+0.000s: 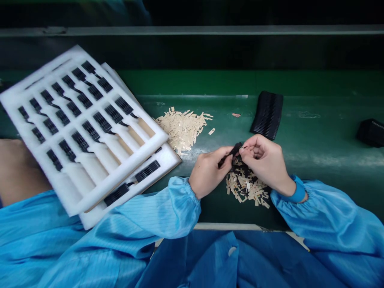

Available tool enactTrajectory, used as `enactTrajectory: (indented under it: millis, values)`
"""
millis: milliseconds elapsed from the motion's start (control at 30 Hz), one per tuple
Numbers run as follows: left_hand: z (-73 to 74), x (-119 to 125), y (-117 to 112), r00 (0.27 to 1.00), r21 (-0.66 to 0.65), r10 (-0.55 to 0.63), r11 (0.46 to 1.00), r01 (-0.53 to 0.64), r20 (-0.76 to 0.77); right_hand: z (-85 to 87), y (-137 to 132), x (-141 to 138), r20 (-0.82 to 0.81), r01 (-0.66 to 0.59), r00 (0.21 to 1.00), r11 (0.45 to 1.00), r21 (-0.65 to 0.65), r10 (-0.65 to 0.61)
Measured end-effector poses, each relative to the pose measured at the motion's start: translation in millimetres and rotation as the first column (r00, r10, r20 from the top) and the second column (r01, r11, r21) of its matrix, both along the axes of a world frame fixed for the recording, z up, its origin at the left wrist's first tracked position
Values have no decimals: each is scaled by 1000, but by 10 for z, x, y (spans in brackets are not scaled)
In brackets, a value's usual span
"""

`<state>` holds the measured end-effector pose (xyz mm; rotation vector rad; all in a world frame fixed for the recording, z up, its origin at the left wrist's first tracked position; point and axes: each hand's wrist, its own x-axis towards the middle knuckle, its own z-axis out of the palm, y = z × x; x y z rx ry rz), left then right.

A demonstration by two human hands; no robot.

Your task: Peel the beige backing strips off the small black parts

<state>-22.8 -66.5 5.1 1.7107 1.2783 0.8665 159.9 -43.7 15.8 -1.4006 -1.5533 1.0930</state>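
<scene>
Between the thumb and fingers of my left hand point(211, 170) is a small black ribbed part point(236, 149), held above the green bench. My right hand point(264, 158) meets it from the right, thumb and index finger pinched at its edge; whatever lies in that pinch is too small to make out. Beneath both hands lies a pile of small beige tabs point(247, 188) mixed with black bits. Just beyond my right hand stands a block of black ribbed parts point(267, 114). A larger heap of beige tabs point(181, 128) lies past my left hand.
Two stacked white foam trays point(120, 176) on the left hold black ribbed parts with dark leads in rows of slots. Another black part point(371, 133) sits at the far right of the green bench point(324, 156). A pale rail point(192, 31) crosses the back.
</scene>
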Motion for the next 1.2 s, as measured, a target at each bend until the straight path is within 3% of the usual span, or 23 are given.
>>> enactTrajectory:
  millis: [100, 167, 267, 367, 500, 700, 1000, 1133, 1200]
  values:
    - [36, -25, 12, 996, 129, -5, 991, 17, -94, -4, 16, 9, -26, -4, 1000, 999, -50, 3]
    - [43, -32, 15, 995, 126, -13, 992, 26, -101, 5, 23, 13, -23, -16, 1000, 998, -67, 14]
    - [41, -29, 28, 998, -59, -33, 998, 36, 59, 40, 31, 30, -15, 0, 1000, 1000, -1, 0]
    - [62, -19, 62, 927, -326, 11, 938, 121, 375, 98, 51, 54, -87, 61, 995, 996, 70, -55]
    - [129, -25, 112, 836, -453, 94, 870, 195, 541, 148, 88, 70, -118, 10, 993, 1000, -5, -11]
    - [128, -17, 112, 829, -440, 81, 874, 208, 554, 119, 84, 56, -155, -93, 984, 995, -41, 85]
    - [29, -41, 53, 917, -290, -35, 943, 162, 398, 56, 60, 51, -169, -91, 983, 993, -72, 77]
    - [64, -74, 47, 951, -230, -67, 963, 141, 301, 57, 67, 49, -193, -95, 978, 992, -86, 77]
    - [98, -88, 62, 938, -258, -67, 953, 162, 341, 68, 83, 61, -229, -118, 969, 988, -100, 92]
